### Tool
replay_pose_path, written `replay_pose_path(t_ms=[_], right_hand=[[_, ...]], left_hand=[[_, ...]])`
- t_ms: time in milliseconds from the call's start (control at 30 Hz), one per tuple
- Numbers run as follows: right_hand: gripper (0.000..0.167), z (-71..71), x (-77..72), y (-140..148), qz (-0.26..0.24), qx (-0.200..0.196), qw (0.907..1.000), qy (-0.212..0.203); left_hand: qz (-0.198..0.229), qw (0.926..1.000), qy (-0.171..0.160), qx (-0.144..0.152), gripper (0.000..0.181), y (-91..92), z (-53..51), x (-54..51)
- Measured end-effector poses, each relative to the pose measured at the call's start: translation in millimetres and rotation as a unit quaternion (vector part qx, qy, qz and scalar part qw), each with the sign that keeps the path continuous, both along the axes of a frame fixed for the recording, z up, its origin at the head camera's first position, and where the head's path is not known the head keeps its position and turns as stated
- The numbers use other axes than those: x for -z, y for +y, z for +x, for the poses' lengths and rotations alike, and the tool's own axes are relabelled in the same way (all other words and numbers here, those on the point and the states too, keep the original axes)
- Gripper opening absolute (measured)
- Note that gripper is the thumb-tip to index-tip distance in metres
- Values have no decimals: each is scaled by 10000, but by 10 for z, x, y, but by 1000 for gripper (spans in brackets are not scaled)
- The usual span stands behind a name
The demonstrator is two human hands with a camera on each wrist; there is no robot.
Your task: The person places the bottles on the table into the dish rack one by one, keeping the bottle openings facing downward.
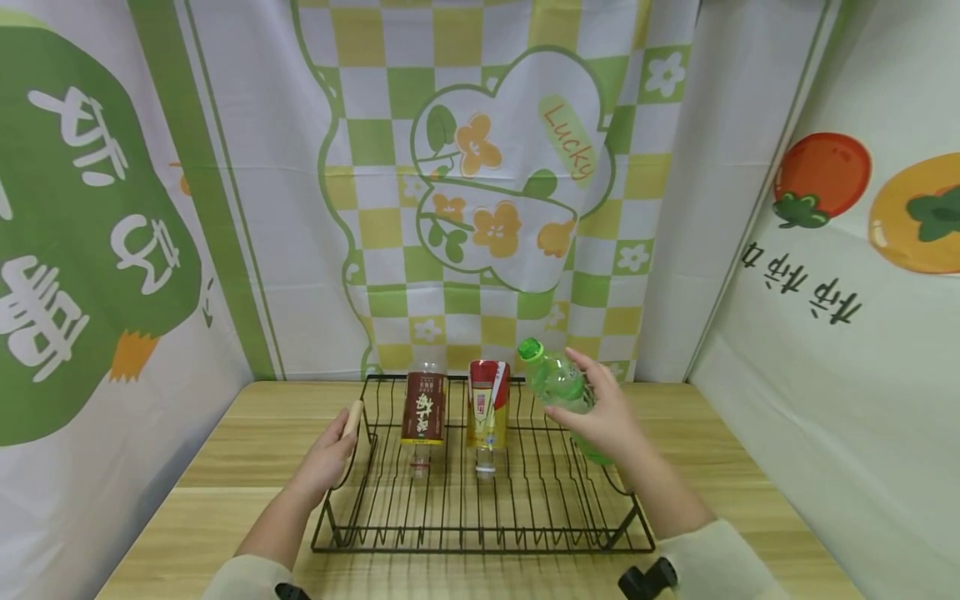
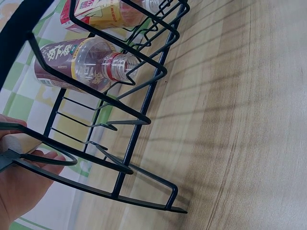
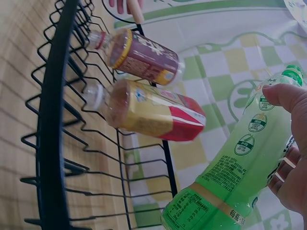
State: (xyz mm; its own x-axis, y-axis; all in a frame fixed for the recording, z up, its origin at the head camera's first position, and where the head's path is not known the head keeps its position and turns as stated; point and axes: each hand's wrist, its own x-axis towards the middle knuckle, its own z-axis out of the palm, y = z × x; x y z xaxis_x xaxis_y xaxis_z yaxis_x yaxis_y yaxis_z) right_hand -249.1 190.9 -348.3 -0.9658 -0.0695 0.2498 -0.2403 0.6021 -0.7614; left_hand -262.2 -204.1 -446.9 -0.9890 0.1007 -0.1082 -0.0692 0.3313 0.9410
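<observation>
My left hand [image 1: 327, 457] grips the pale wooden handle [image 1: 352, 418] at the left end of a black wire rack [image 1: 480, 550]. In my right hand [image 1: 606, 417] is a green plastic bottle [image 1: 555, 379], held round its upper body above the rack's right part. This bottle tilts, its green cap up and to the left; the right wrist view shows its base lower. Two bottles sit neck-down in the rack: one with a dark brown label [image 1: 424, 408], one with a red and yellow label [image 1: 488, 408]. In the left wrist view, the brown-labelled bottle [image 2: 91, 62] has an uncapped neck.
The rack stands on a wood-grain table [image 1: 712, 450]. Behind the table hangs a checked, printed curtain [image 1: 510, 317], with printed cloth on both sides. The rack's wire slots run front to back, and its right side lies under my right forearm.
</observation>
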Motion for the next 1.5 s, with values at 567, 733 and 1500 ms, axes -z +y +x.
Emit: replay_pose_path(t_ms=[567,733,1500], right_hand=[[83,46,212,-334,585,-533,9968,-149],[84,39,285,-393,569,-709,9958,-141],[83,101,416,-547,1301,-1054,9857,-180]], left_hand=[[-229,9997,18,-46,61,6,26,-30],[-474,9986,168,-136,61,20,41,-47],[-158,9875,1565,138,63,670,182,-407]])
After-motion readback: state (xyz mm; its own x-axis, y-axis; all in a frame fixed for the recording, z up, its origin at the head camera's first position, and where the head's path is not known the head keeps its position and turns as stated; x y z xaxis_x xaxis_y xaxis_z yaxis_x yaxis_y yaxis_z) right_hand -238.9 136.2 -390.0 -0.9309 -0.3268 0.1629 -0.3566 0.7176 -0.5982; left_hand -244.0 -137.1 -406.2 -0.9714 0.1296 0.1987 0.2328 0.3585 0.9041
